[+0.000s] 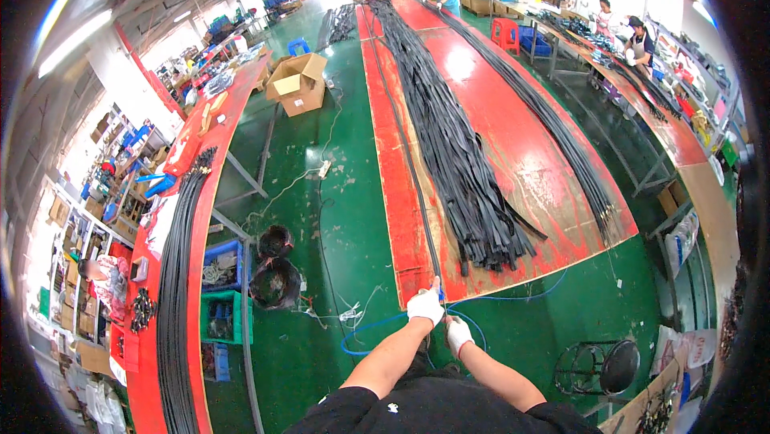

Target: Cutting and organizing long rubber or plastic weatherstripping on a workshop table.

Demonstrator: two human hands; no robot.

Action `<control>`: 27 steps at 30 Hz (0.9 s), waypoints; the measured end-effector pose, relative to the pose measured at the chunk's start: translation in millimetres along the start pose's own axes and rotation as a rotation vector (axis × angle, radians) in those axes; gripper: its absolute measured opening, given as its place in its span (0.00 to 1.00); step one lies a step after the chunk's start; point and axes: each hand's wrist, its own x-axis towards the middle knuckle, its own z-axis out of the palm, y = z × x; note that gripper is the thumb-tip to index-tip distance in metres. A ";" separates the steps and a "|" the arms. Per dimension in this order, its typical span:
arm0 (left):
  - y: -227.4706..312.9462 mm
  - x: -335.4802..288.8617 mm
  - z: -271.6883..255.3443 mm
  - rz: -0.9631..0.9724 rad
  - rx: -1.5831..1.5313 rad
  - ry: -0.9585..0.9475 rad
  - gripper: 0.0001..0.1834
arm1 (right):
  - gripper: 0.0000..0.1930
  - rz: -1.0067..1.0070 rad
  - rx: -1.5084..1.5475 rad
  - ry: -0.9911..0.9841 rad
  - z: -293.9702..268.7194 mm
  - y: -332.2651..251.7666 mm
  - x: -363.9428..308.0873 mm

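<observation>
My left hand (425, 306), in a white glove, is closed round the near end of a long black sleeve (419, 185) at the front edge of the long red table (529, 185). Something small and blue (441, 295) shows beside its fingers. Just below and to the right, my right hand (459, 333), gloved too, is closed; what it grips is hidden. A thin blue hose (353, 349) loops on the floor around my hands. On the table, right of the sleeve, lies a thick bundle of flat black strips (449, 137).
Thin black cables (553, 125) run along the table's right side. A left bench (210, 217) carries more black lengths (178, 273); bins (226, 315) stand beneath. An open carton (298, 85) and a round stool (619, 367) stand on the green floor. Several people work farther off.
</observation>
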 end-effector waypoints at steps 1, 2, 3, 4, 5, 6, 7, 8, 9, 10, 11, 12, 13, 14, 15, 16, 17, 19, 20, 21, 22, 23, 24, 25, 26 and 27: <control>0.9 1.0 0.8 -0.005 -0.005 -0.007 0.49 | 0.15 -0.060 0.028 0.003 -0.5 5.0 -2.6; 1.4 1.3 1.9 -0.011 -0.010 -0.013 0.48 | 0.15 -0.049 0.029 0.007 -4.2 8.0 -4.6; -0.1 0.6 3.7 -0.010 -0.012 -0.015 0.48 | 0.15 -0.035 0.029 0.008 -6.2 8.8 -11.2; -1.9 -0.4 5.6 -0.011 -0.014 -0.016 0.48 | 0.15 -0.021 0.029 0.007 -6.4 8.7 -16.3; -4.4 -1.7 7.6 -0.014 -0.015 -0.017 0.47 | 0.15 -0.017 0.002 0.003 -4.3 7.4 -19.3; -3.3 -1.9 7.3 -0.018 -0.019 -0.014 0.48 | 0.15 -0.019 -0.022 0.006 -5.9 7.9 -17.6; -2.9 -2.4 7.1 -0.024 -0.023 -0.011 0.49 | 0.15 -0.021 -0.047 0.007 -6.9 9.1 -16.1; -3.4 -3.1 6.7 -0.032 -0.027 -0.008 0.49 | 0.14 -0.002 -0.027 -0.051 -6.0 7.0 -10.8; 5.1 -3.9 2.2 -0.008 -0.029 0.005 0.48 | 0.14 0.008 0.001 -0.091 -14.3 9.5 8.1; 7.4 -7.5 -2.1 0.000 -0.028 0.015 0.46 | 0.13 0.029 0.026 -0.145 -15.3 10.4 14.9; 10.3 -9.8 -6.6 0.009 -0.027 0.025 0.44 | 0.13 0.043 0.102 -0.132 -17.2 10.7 21.8; 8.0 -10.7 -8.4 0.006 -0.026 0.032 0.45 | 0.13 0.059 0.178 -0.126 -12.4 5.0 27.0; 6.3 -11.5 -10.0 0.005 -0.026 0.039 0.45 | 0.17 0.116 0.295 -0.119 -7.8 0.1 31.3; 5.3 -12.2 -11.4 0.007 -0.026 0.045 0.46 | 0.17 0.034 0.208 -0.073 -3.1 0.4 31.1; 1.0 -11.4 -10.9 -0.008 -0.015 0.034 0.49 | 0.17 -0.046 0.118 -0.035 7.6 -1.4 30.7; -1.8 -9.3 -10.4 -0.021 -0.005 0.024 0.53 | 0.18 -0.128 0.029 0.004 15.6 -2.5 28.5; -4.8 -8.0 -9.9 -0.033 0.006 0.013 0.56 | 0.18 -0.059 0.015 0.012 18.3 -3.3 24.6; 8.1 -11.2 -13.4 -0.017 0.007 -0.014 0.55 | 0.18 -0.117 0.004 0.054 8.0 9.9 30.5; 14.7 -12.3 -15.7 -0.007 0.008 -0.028 0.54 | 0.18 -0.147 -0.001 0.077 2.6 16.2 33.1; 11.0 -13.6 -15.2 -0.015 0.010 -0.021 0.53 | 0.18 -0.132 -0.003 0.057 5.4 19.5 27.8; 7.9 -14.9 -13.0 -0.024 0.008 -0.014 0.52 | 0.17 -0.119 -0.009 0.038 5.3 21.0 19.6; 4.7 -17.3 -10.2 -0.032 0.007 -0.007 0.51 | 0.17 -0.105 -0.014 0.020 6.6 22.1 12.1; 6.2 -17.0 -8.0 -0.032 0.006 -0.005 0.50 | 0.17 -0.116 -0.008 0.018 3.6 24.5 10.0; 7.0 -16.5 -6.1 -0.033 0.005 -0.004 0.50 | 0.18 -0.127 -0.003 0.016 0.7 28.1 6.9; 7.4 -16.5 -4.0 -0.035 0.004 -0.003 0.49 | 0.18 -0.138 0.002 0.012 -1.5 31.0 4.6; 6.2 -16.4 -2.1 -0.039 -0.007 -0.002 0.49 | 0.18 -0.115 -0.007 0.010 -1.2 28.6 -0.8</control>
